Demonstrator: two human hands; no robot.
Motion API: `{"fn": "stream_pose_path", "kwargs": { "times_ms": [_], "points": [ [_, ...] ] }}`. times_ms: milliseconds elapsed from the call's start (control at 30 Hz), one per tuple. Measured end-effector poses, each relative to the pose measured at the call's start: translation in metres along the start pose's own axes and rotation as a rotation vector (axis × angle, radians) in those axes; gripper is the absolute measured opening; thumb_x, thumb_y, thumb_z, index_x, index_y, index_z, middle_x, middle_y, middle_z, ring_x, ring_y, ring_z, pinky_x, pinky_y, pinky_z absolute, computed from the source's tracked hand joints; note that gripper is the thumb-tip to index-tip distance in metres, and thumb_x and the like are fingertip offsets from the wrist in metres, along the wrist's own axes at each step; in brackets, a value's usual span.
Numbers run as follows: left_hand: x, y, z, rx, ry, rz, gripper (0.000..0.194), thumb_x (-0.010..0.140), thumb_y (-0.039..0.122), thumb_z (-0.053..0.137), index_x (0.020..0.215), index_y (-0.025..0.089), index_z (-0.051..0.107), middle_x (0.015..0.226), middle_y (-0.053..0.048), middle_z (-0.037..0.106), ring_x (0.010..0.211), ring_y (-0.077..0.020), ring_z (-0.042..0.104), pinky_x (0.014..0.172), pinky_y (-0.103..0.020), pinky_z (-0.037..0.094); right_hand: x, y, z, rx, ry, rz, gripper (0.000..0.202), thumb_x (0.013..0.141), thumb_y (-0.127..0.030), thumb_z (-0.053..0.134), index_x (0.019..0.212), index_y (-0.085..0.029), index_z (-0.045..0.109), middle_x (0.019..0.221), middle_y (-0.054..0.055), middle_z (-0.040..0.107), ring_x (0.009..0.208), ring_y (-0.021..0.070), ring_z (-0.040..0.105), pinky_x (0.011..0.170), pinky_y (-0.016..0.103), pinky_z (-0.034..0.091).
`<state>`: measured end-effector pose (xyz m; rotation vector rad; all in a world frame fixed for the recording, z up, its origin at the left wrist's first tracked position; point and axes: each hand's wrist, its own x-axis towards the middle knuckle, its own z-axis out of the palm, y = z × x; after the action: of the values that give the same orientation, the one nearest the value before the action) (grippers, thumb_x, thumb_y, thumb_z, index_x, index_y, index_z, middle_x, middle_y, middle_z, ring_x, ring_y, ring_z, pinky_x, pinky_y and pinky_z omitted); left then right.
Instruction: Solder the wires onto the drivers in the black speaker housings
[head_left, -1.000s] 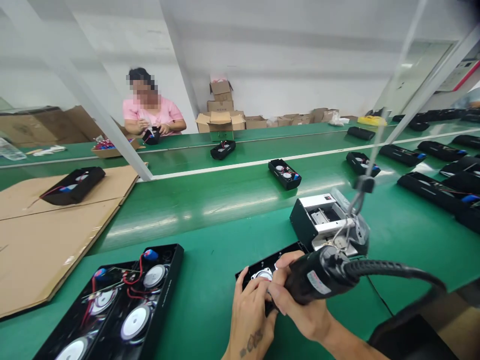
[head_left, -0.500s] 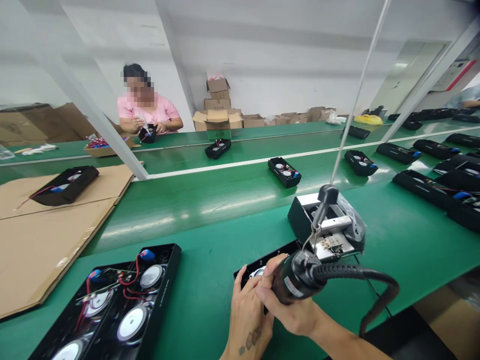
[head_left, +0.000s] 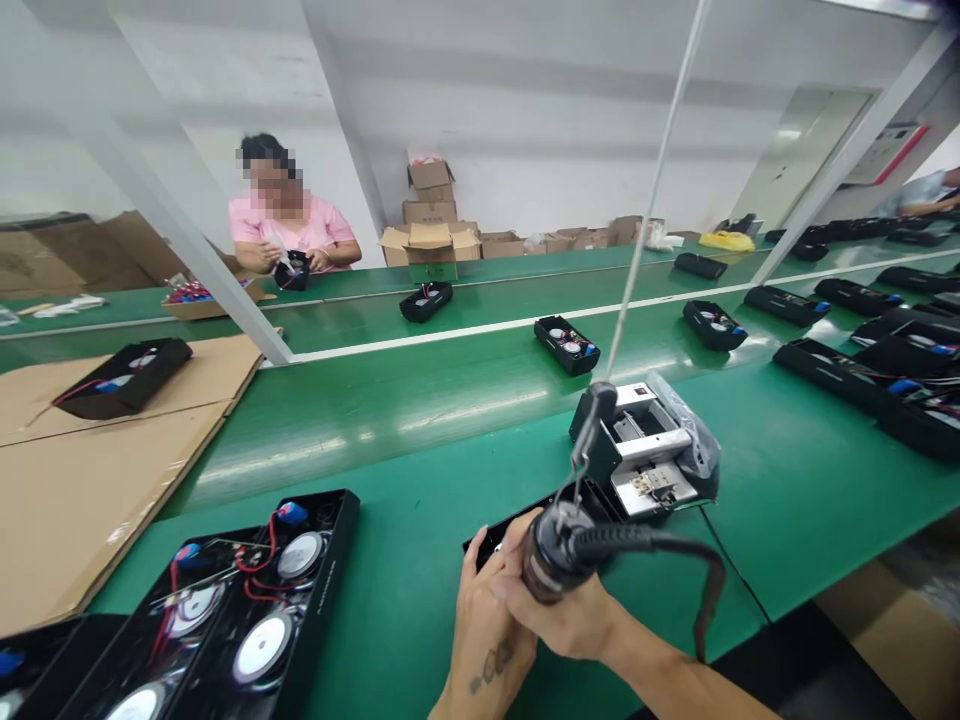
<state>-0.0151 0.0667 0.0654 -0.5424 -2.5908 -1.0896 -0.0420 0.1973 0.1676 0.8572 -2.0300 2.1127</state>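
My right hand [head_left: 562, 618] is wrapped round a black electric screwdriver [head_left: 553, 555], which hangs from a cord and has a thick cable running off to the right. Its tip is hidden behind my fingers. Beside it, my left hand [head_left: 486, 615] grips the near left end of a black speaker case [head_left: 604, 502] lying on the green bench; the fingertips reach over its edge. Both hands touch each other and cover most of the case's inside. To the left lie black speaker cases [head_left: 341, 545] placed side by side, with round silver speakers [head_left: 262, 645] and red wires.
A metal-and-black device [head_left: 652, 440] with a plastic bag stands just beyond my hands. Cardboard [head_left: 112, 480] covers the left bench. Several speaker cases [head_left: 568, 345] sit along the green line and at right. Across it, a person in pink [head_left: 292, 235] handles another case.
The screwdriver's top has swung left and stands nearer my left hand. More of the case's far end shows. The view has shifted slightly, and another case appears at lower left.
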Motion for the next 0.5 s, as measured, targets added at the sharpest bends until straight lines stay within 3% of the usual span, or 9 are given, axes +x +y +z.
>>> {"fn": "stream_pose_path", "kwargs": {
  "times_ms": [67, 133, 233, 300, 367, 433, 500],
  "points": [
    [0.013, -0.005, -0.018, -0.069, -0.095, -0.041, 0.013, 0.087, 0.025, 0.067, 0.099, 0.026, 0.07, 0.101, -0.002, 0.078, 0.108, -0.0264, 0.073, 0.129, -0.063, 0.034, 0.004, -0.012, -0.006, 0.212, 0.172, 0.051, 0.025, 0.092, -0.029, 0.076, 0.109, -0.025, 0.059, 0.07, -0.005, 0.058, 0.056, 0.0109, 0.055, 0.055, 0.025, 0.049],
    [0.03, -0.013, -0.038, -0.163, -0.156, -0.14, 0.016, 0.088, 0.03, 0.07, 0.103, 0.025, 0.068, 0.104, -0.001, 0.076, 0.104, -0.0227, 0.071, 0.125, -0.058, 0.039, 0.007, -0.029, -0.024, 0.369, 0.369, 0.008, 0.031, 0.096, -0.029, 0.075, 0.12, -0.029, 0.055, 0.065, -0.009, 0.053, 0.052, 0.0089, 0.049, 0.055, 0.023, 0.046],
    [0.053, -0.027, -0.059, -0.246, -0.156, -0.251, 0.022, 0.097, 0.044, 0.061, 0.1, 0.023, 0.068, 0.103, -0.003, 0.072, 0.099, -0.0206, 0.067, 0.099, -0.04, 0.052, 0.002, -0.045, -0.071, 0.33, 0.596, -0.091, 0.034, 0.095, -0.028, 0.076, 0.123, -0.027, 0.057, 0.06, -0.01, 0.048, 0.047, 0.0091, 0.045, 0.051, 0.025, 0.044],
    [0.063, -0.035, -0.064, -0.237, -0.135, -0.266, 0.033, 0.102, 0.049, 0.052, 0.091, 0.021, 0.066, 0.097, -0.003, 0.071, 0.092, -0.0201, 0.066, 0.088, -0.035, 0.051, -0.01, -0.035, -0.104, 0.145, 0.705, 0.004, 0.041, 0.09, -0.029, 0.082, 0.124, -0.026, 0.06, 0.058, -0.008, 0.051, 0.049, 0.0125, 0.05, 0.054, 0.029, 0.048],
    [0.068, -0.041, -0.063, -0.244, -0.133, -0.283, 0.039, 0.103, 0.052, 0.05, 0.088, 0.02, 0.066, 0.093, -0.003, 0.072, 0.09, -0.0202, 0.066, 0.087, -0.035, 0.049, -0.027, -0.012, -0.132, -0.064, 0.749, 0.134, 0.049, 0.082, -0.036, 0.089, 0.122, -0.024, 0.062, 0.065, -0.005, 0.06, 0.053, 0.0147, 0.054, 0.057, 0.032, 0.05],
    [0.07, -0.043, -0.06, -0.261, -0.14, -0.298, 0.041, 0.103, 0.055, 0.05, 0.089, 0.02, 0.066, 0.095, -0.004, 0.074, 0.093, -0.021, 0.067, 0.089, -0.035, 0.049, -0.045, 0.014, -0.151, -0.281, 0.709, 0.284, 0.057, 0.078, -0.047, 0.09, 0.122, -0.021, 0.065, 0.063, -0.004, 0.059, 0.054, 0.0172, 0.055, 0.058, 0.034, 0.05],
    [0.069, -0.045, -0.06, -0.277, -0.145, -0.312, 0.042, 0.103, 0.057, 0.051, 0.091, 0.02, 0.067, 0.097, -0.004, 0.074, 0.094, -0.0213, 0.067, 0.09, -0.035, 0.049, -0.063, 0.033, -0.159, -0.417, 0.711, 0.309, 0.063, 0.077, -0.056, 0.087, 0.124, -0.019, 0.065, 0.082, 0.003, 0.07, 0.073, 0.0241, 0.067, 0.071, 0.04, 0.056]
  ]
}}
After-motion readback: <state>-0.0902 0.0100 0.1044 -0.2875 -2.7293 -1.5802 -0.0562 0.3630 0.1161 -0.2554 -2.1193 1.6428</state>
